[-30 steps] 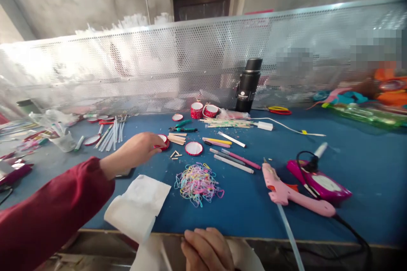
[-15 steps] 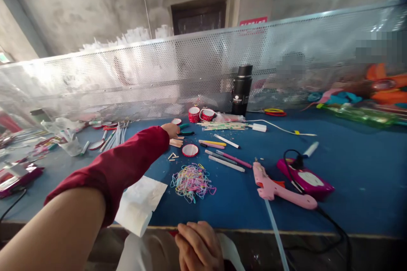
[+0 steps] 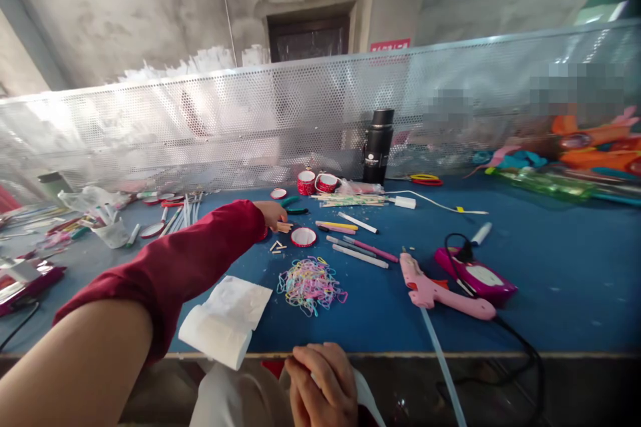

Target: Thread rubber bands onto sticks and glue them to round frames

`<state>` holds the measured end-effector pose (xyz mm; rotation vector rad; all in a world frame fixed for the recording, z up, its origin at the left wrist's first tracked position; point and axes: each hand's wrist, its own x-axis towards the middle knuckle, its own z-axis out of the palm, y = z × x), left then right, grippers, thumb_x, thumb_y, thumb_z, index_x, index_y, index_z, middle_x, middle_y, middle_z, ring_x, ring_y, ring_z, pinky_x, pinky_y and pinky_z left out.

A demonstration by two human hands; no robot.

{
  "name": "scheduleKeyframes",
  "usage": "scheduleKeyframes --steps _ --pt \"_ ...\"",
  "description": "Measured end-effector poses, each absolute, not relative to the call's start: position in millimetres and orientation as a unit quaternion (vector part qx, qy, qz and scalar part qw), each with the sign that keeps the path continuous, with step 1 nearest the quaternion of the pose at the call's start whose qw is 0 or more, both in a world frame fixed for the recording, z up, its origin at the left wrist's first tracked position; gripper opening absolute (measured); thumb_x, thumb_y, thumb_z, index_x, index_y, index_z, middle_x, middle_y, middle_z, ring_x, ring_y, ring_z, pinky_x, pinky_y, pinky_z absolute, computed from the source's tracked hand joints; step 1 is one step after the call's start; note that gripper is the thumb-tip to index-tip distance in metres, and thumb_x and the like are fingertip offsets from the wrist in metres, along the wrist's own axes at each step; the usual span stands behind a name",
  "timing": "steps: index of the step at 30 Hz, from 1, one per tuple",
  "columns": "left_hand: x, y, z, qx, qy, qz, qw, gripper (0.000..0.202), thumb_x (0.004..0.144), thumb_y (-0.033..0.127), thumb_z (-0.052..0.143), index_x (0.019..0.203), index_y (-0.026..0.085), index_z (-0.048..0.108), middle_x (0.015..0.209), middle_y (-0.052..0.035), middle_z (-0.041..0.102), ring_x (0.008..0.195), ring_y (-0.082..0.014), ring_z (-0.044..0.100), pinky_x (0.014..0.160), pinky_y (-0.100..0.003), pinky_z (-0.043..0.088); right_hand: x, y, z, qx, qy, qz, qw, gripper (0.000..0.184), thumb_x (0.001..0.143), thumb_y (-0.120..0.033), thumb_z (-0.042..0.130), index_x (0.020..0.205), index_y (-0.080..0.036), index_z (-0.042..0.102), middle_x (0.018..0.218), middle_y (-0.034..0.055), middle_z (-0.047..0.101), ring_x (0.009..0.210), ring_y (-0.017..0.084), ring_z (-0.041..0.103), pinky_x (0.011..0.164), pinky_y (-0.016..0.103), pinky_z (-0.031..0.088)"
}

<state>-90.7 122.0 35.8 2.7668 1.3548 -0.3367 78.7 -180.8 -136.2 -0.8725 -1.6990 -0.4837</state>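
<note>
My left hand [image 3: 273,215] reaches across the blue table, its fingers closed down at a small bunch of flat wooden sticks [image 3: 284,227]. Just behind it lie teal-handled pliers [image 3: 294,207], and to its right is a red-rimmed round tape roll [image 3: 303,237]. Short pale stick pieces [image 3: 277,247] lie in front of the hand. My right hand [image 3: 323,380] rests at the table's front edge with fingers curled together; its palm is hidden. Nearest to it on the table are a heap of colourful rubber bands [image 3: 311,285] and a white paper roll [image 3: 220,330].
A pink glue gun [image 3: 425,287] with its cord lies at the right beside a magenta box [image 3: 475,278]. Pens [image 3: 360,255] lie mid-table. A black thermos [image 3: 378,147] stands before the perforated metal screen [image 3: 225,127]. A white cup of pens [image 3: 110,232] stands left.
My left hand has shifted from beside the pliers to the wooden sticks, uncovering a small red-rimmed roll behind. My right hand stays curled near the edge. The view has tilted slightly.
</note>
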Motion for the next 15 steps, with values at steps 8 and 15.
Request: scheduleKeyframes --steps 8,15 --pt "-89 135 29 0.897 0.430 -0.090 0.042 0.028 0.068 0.017 0.076 0.095 0.018 0.075 0.094 -0.0028 0.075 0.082 -0.0155 0.062 0.067 -0.023 0.039 78 -179 -139 -0.354 -0.715 -0.221 0.561 0.024 0.083 -0.014 0.058 0.095 -0.026 0.076 0.086 0.0009 0.078 0.077 0.020 0.075 0.080 0.038 0.063" --pt "-94 143 22 0.886 0.458 -0.068 0.004 0.013 0.075 0.021 0.066 0.085 0.018 0.075 0.089 -0.0055 0.074 0.082 -0.0180 0.063 0.070 -0.026 0.041 75 -178 -134 -0.355 -0.704 -0.207 0.579 0.022 0.089 -0.015 0.056 0.094 -0.024 0.076 0.085 0.0007 0.077 0.079 0.017 0.072 0.085 0.036 0.057"
